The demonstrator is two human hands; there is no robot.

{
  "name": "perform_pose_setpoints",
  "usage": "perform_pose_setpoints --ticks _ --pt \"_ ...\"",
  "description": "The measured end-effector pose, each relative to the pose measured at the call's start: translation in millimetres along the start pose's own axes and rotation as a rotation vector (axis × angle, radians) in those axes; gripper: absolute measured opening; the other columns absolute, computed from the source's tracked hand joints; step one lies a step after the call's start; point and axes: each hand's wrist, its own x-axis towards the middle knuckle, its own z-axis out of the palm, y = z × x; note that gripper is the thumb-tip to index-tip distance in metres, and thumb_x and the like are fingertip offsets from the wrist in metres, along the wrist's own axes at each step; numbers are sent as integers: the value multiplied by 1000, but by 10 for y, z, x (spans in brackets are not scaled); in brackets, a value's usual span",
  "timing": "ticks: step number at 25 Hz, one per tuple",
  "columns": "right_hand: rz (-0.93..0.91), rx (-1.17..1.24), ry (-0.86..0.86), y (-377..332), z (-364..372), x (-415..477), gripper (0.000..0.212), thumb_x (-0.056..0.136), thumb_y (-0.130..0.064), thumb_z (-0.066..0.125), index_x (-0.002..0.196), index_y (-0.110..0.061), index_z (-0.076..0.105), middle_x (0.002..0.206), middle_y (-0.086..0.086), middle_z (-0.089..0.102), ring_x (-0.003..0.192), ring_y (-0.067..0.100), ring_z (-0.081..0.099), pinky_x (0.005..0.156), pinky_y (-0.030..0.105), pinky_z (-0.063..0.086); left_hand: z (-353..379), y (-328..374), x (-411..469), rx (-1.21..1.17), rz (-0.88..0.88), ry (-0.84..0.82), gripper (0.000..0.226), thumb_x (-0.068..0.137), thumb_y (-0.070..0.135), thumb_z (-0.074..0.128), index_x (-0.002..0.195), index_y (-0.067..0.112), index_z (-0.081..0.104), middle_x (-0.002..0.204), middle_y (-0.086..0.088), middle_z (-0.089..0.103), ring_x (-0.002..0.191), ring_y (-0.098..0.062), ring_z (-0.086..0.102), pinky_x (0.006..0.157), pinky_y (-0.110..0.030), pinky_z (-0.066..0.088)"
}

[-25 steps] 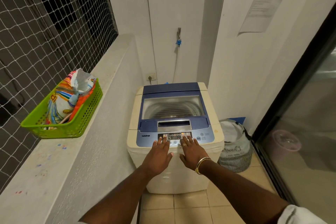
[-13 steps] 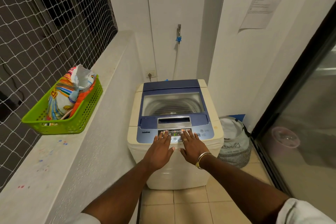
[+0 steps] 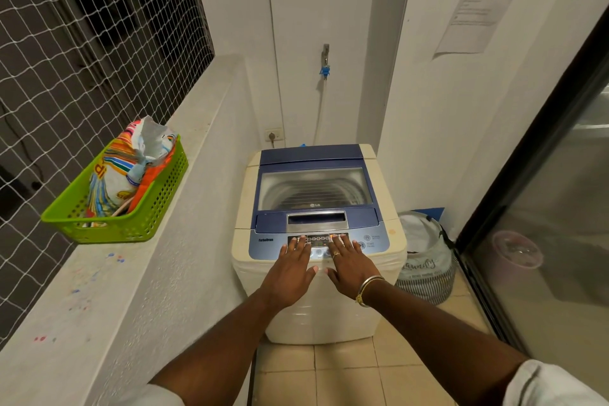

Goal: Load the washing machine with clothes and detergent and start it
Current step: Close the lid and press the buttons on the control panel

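Our left hand (image 3: 291,269) and right hand (image 3: 349,265) lie flat, released, grasping nothing, fingertips (image 3: 300,242) on the control panel (image 3: 318,240) of the washing machine (image 3: 389,241). Its closed lid (image 3: 313,189) sits just beyond our fingers. The laundry bag (image 3: 425,260) stands right of our right hand. The detergent packet (image 3: 131,168) rests in the green basket (image 3: 131,226), up and left of our left hand. We judge it best to press one button with one fingertip, not a flat hand.
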Motion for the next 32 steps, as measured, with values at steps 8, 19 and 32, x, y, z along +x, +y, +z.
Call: perform_pose_setpoints --ticks 8,19,32 --pt "4 16 -4 -39 9 -4 68 102 -48 31 156 -14 8 164 7 2 151 28 -3 121 42 1 2 -33 -10 2 9 27 61 105 46 27 157 15 13 165 -7 6 153 -24 3 122 -38 2" --pt "13 8 -11 -50 54 1 69 101 -50 31 156 -15 8 164 7 1 151 28 -2 120 42 0 34 -34 -19 -14 -5 -8 63 104 49 24 157 18 8 166 -4 1 153 -23 0 122 -38 -1" --pt "15 17 -12 -31 14 12 68 101 -48 32 156 -15 9 164 8 2 151 28 -2 121 43 1 31 -10 6 -13 9 -5 63 104 48 25 157 16 10 165 -6 4 153 -24 2 123 -39 2"
